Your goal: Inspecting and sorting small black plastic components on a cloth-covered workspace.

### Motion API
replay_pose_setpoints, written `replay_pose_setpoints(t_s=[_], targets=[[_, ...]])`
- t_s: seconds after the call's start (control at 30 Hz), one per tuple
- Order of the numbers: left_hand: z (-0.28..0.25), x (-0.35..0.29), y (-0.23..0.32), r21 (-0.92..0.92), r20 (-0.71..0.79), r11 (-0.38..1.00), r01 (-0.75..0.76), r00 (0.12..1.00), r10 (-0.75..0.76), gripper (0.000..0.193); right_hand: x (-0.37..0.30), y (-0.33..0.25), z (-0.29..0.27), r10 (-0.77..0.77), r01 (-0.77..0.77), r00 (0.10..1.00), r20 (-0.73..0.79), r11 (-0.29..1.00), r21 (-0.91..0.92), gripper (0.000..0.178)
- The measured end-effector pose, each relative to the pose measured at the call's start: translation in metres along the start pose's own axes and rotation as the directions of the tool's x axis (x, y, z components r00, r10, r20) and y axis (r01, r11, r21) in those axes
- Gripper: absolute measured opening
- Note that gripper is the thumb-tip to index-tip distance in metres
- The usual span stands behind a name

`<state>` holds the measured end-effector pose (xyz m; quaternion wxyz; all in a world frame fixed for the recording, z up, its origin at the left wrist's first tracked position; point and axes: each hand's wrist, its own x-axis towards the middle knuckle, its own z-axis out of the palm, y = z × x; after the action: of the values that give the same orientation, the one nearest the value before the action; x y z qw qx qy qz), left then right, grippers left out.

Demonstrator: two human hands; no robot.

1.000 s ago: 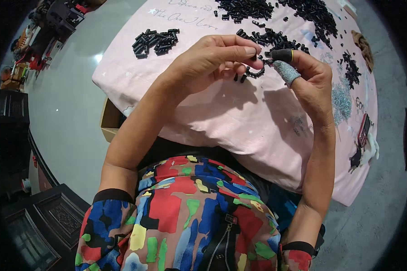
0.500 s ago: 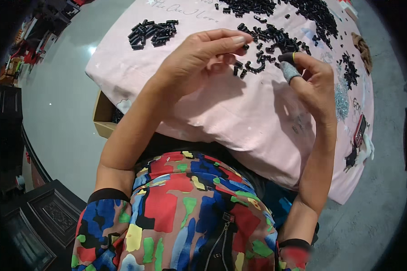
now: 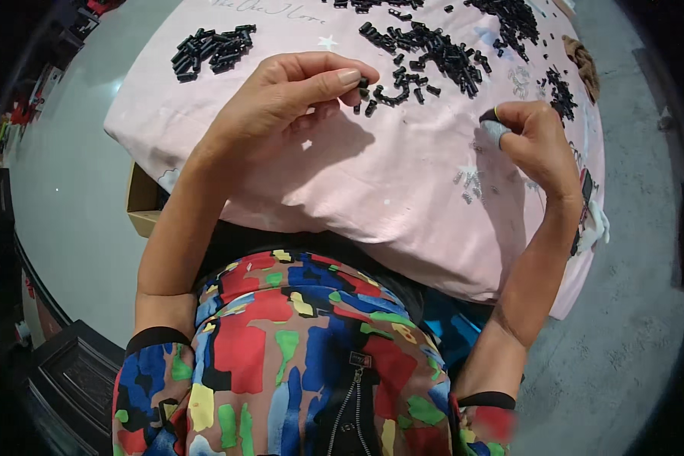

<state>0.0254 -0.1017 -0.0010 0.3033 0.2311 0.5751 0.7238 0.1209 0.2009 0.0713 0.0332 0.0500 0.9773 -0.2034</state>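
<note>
My left hand (image 3: 285,102) hovers over a pink cloth (image 3: 387,190) and pinches a small black part (image 3: 362,83) between thumb and fingers, at the near edge of a scattered pile of small black parts (image 3: 425,57). My right hand (image 3: 536,140) is off to the right above the cloth, fingers curled, with a grey-blue cover on one fingertip (image 3: 495,131) and a small black part (image 3: 489,116) pinched at it. The two hands are apart.
A tidy heap of black parts (image 3: 211,49) lies at the cloth's far left. More black parts (image 3: 520,19) are strewn at the far right, beside a brown item (image 3: 583,57). A cardboard box (image 3: 146,204) sits under the cloth's left edge. Grey floor surrounds it.
The hands were together at the pile a second ago. They have separated: the left stays by the pile with a part, the right has moved right and down.
</note>
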Motion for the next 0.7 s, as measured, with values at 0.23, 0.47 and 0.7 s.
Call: replay_pose_setpoints(t_s=[0.23, 0.47, 0.7], targets=[[-0.002, 0.002, 0.000, -0.153, 0.061, 0.985, 0.074, 0.996, -0.065, 0.032, -0.020, 0.002, 0.014, -0.095, 0.092, 0.994, -0.050, 0.993, -0.072, 0.018], [-0.004, 0.002, -0.006, -0.162, 0.077, 0.981, 0.105, 0.993, -0.093, 0.031, -0.017, 0.002, 0.008, -0.036, 0.037, 0.999, 0.015, 0.998, -0.060, 0.023], [-0.002, 0.000, -0.002, -0.164, 0.104, 0.980, 0.114, 0.990, -0.098, 0.030, -0.018, 0.000, 0.017, -0.194, 0.186, 0.978, -0.080, 0.977, -0.100, 0.025]])
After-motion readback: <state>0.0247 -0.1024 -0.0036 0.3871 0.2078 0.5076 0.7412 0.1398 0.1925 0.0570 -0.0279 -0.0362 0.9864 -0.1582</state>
